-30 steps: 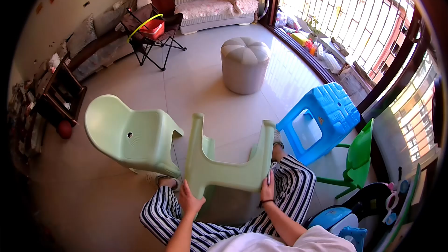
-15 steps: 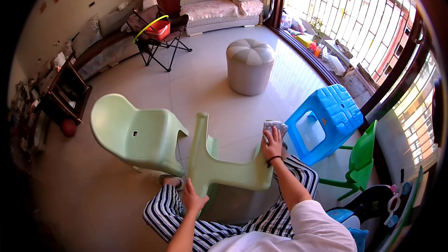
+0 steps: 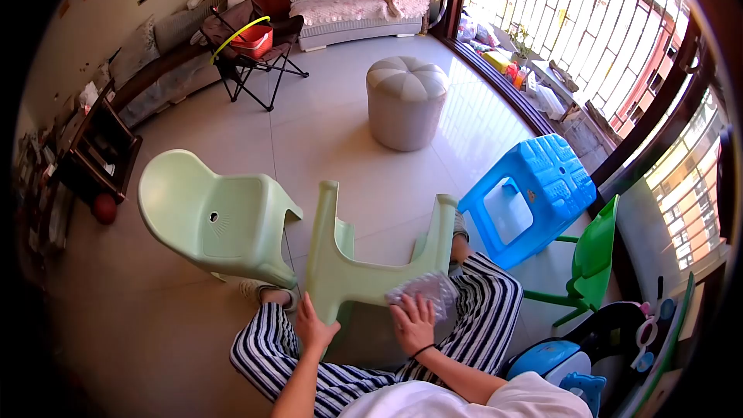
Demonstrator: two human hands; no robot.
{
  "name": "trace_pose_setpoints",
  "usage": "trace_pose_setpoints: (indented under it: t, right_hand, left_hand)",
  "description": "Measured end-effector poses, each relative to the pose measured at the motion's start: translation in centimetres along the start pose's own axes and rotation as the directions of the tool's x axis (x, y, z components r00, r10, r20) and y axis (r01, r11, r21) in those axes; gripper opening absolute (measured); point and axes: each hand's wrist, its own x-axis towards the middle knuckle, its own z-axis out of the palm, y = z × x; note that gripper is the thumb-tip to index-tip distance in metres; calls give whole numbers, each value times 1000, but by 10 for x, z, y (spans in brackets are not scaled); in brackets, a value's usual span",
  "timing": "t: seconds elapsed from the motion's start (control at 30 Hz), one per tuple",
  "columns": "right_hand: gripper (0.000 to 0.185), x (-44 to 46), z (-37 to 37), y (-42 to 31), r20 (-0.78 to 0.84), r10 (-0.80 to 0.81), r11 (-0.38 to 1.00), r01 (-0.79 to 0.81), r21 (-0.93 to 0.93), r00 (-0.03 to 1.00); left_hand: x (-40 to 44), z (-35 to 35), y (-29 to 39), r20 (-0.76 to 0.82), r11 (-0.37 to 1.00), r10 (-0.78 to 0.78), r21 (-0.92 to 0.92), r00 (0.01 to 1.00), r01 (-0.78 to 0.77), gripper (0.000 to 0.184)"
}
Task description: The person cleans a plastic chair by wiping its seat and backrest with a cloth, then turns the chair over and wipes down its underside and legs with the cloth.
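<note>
A pale green plastic stool lies tipped on its side between the person's knees, its legs pointing away. My left hand grips the stool's near left edge. Pressed under the fingers of my right hand is a greyish crumpled cloth, which lies against the stool's near right edge. A dark band circles the right wrist. Just left of the stool stands a pale green chair with a rounded back.
A blue stool and a green chair stand at the right. Farther off are a round pouf, a folding chair holding a red basket, and a sofa. A red ball is at left.
My right hand has brought the cloth from the stool's far right leg down to its near edge. My left hand keeps its grip. The camera view has shifted slightly.
</note>
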Motion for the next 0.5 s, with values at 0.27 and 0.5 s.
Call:
trace_pose_setpoints:
  t: [0.27, 0.5]
  right_hand:
    - [51, 95, 60, -92, 217, -475, 880, 455, 137, 853]
    - [55, 67, 8, -30, 174, -286, 958, 278, 72, 942]
  left_hand:
    - [2, 10, -9, -99, 996, 85, 32, 991, -82, 104]
    - [0, 2, 0, -42, 999, 42, 1, 998, -42, 110]
